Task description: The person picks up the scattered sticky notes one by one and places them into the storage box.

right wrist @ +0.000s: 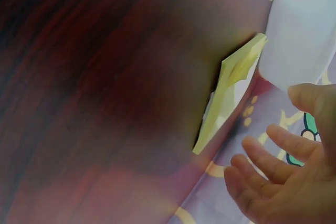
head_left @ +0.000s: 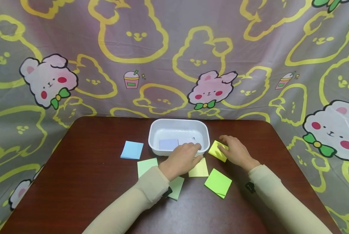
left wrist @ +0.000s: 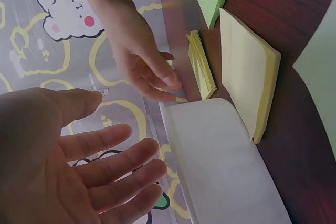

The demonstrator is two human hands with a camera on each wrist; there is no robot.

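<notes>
My left hand (head_left: 182, 160) hovers over the near rim of a white plastic tub (head_left: 150, 135), fingers loosely spread and holding nothing. Inside the tub lie a lavender sticky note pad (head_left: 168, 144) and a paler pad (head_left: 186, 141) with a dark mark, partly covered by that hand. To the tub's right, my right hand (head_left: 235, 152) is above a bright yellow sticky note pad (head_left: 216, 151). In the right wrist view its fingers are relaxed, apart from the yellow pad (right wrist: 231, 90). A pale yellow pad (head_left: 202, 169) lies below my left hand.
On the brown table (head_left: 83, 182) are a blue pad (head_left: 132, 150) left of the tub, a bright green pad (head_left: 218, 182) at front right, and two pale green pads (head_left: 147, 165), partly behind the left forearm. A patterned curtain (head_left: 168, 74) hangs behind the table.
</notes>
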